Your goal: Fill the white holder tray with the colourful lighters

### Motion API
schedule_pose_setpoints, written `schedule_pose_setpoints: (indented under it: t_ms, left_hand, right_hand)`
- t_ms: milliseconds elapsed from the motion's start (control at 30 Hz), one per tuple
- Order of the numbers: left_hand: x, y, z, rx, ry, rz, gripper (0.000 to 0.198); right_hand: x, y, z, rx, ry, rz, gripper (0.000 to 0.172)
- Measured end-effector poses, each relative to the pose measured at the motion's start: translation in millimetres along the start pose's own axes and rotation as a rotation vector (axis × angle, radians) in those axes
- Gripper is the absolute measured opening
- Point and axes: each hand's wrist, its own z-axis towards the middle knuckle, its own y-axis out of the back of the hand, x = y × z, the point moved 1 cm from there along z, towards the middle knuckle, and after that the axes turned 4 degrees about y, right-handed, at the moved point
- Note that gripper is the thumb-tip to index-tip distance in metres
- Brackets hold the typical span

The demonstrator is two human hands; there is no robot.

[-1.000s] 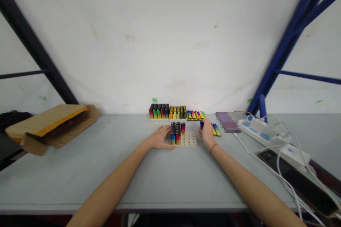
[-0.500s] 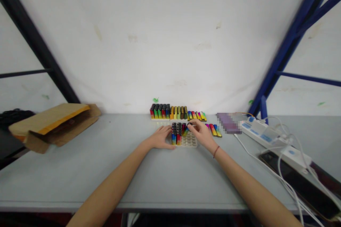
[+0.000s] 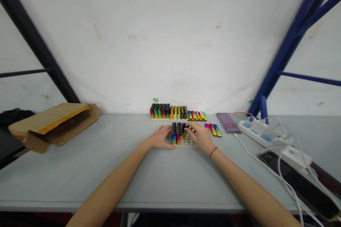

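Note:
A small white tray (image 3: 189,143) with round holes sits mid-table, its left part filled with upright rainbow-coloured lighters (image 3: 177,132). My left hand (image 3: 160,137) lies flat against the tray's left side, fingers stretched out. My right hand (image 3: 198,135) is over the tray's right part, fingers pinched on a lighter (image 3: 184,130) at the standing group. Three loose lighters (image 3: 213,129) lie on the table just right of that hand.
A full tray of lighters (image 3: 167,111) and a row lying flat (image 3: 196,115) stand at the wall. An open cardboard box (image 3: 50,124) lies at the left. Power strips (image 3: 266,135), white cables and a dark phone (image 3: 298,181) occupy the right.
My right hand took a lighter from the loose ones at the right and carried it left to the tray. My left hand stayed beside the tray.

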Motion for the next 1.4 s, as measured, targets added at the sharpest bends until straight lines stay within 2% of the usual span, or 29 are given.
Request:
schedule_pose_setpoints:
  t_ms: [200, 267, 333, 467, 533, 667, 1067, 1167, 1300, 1400]
  left_hand:
    - [-0.8, 0.4, -0.2, 0.015, 0.011, 0.014, 0.097]
    - [-0.7, 0.3, 0.2, 0.016, 0.016, 0.016, 0.097]
    - [0.2, -0.1, 0.6, 0.012, 0.018, 0.012, 0.098]
    - [2.1, -1.4, 1.2, 0.004, 0.006, 0.01, 0.098]
    - [2.0, -1.4, 1.1, 0.009, 0.008, 0.011, 0.098]
    - [-0.4, 0.6, 0.4, 0.034, 0.029, 0.013, 0.098]
    - [1.6, 0.1, 0.5, 0.025, 0.023, 0.019, 0.099]
    - [0.8, 0.7, 0.5, 0.021, 0.015, 0.006, 0.099]
    - [1.2, 0.7, 0.3, 0.007, 0.006, -0.007, 0.098]
    - [2.3, -0.1, 0.7, 0.002, 0.0, -0.015, 0.098]
  right_hand:
    - [4.3, 2.6, 2.0, 0.06, 0.063, -0.014, 0.021]
    - [5.3, 8.4, 5.0, 0.081, 0.025, -0.071, 0.025]
    - [1.4, 17.1, 8.3, 0.141, -0.111, -0.217, 0.027]
    - [-21.1, 33.1, 9.2, 0.363, -0.51, -0.564, 0.031]
    - [-32.6, 35.3, 7.2, 0.442, -0.592, -0.638, 0.037]
    - [-40.7, 29.4, 4.9, 0.491, -0.56, -0.644, 0.037]
    - [-23.9, 9.3, 4.0, 0.556, -0.424, -0.654, 0.028]
    - [-25.1, 5.8, 3.8, 0.551, -0.461, -0.638, 0.032]
    - [-31.0, 8.3, 3.6, 0.571, -0.486, -0.585, 0.034]
    - [-36.7, 15.8, 4.1, 0.528, -0.468, -0.495, 0.036]
